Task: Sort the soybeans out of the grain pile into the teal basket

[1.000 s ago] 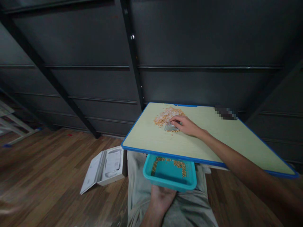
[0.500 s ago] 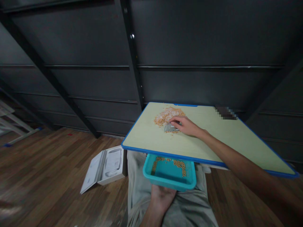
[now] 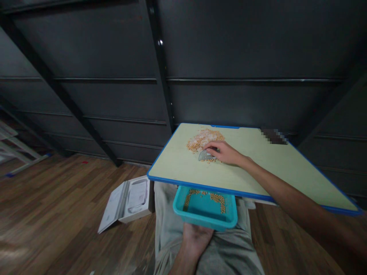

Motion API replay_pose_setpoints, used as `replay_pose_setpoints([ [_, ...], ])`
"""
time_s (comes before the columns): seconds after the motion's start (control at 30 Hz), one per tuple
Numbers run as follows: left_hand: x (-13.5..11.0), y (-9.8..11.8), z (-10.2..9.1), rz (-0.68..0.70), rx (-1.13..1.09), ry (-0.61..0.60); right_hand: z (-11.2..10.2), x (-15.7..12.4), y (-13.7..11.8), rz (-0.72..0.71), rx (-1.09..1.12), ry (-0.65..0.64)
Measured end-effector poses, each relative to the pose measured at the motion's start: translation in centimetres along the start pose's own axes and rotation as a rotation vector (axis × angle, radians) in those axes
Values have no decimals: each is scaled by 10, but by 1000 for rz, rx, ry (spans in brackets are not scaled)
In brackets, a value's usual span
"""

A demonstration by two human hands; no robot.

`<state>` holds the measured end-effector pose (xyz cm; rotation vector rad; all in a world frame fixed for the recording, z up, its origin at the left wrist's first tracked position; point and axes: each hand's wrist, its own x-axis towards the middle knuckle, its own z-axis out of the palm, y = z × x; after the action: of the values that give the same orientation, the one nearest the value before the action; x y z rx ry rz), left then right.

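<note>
My right hand [image 3: 226, 152] rests on the pale green table top [image 3: 258, 168], its fingers closed on a small clear scraper-like piece [image 3: 205, 154] at the near edge of a pile of yellow beans mixed with white grains [image 3: 203, 139]. A few beans lie loose by the piece. Below the table's front edge, my left hand [image 3: 195, 237] holds up a turquoise tray [image 3: 205, 220] from underneath, fingers hidden under it. A scatter of yellow beans [image 3: 215, 198] lies in the tray.
The table has a blue rim [image 3: 160, 179]. An open white box [image 3: 127, 201] lies on the wooden floor to the left. A dark panelled wall with metal beams stands behind. A blurred dark object [image 3: 273, 136] sits at the table's far right.
My right hand and the clear piece have shifted slightly; the view has drifted a little. The tray and left hand stay put.
</note>
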<state>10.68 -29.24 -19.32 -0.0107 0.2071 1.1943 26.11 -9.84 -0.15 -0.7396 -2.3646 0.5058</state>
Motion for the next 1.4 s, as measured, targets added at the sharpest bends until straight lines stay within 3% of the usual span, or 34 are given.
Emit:
replay_pose_setpoints([
  [0.63, 0, 0, 4, -20, 2, -1, 2, -1, 3, -5, 39, -59],
  [0.9, -2, -1, 11, 1, -21, 94, 4, 0, 2, 4, 75, -86],
  [1.2, -1, -2, 10, -13, 16, 77, 2, -1, -2, 23, 84, -133],
  [1.4, -4, -3, 19, -29, 45, 109, 1, -1, -9, 17, 113, -152],
])
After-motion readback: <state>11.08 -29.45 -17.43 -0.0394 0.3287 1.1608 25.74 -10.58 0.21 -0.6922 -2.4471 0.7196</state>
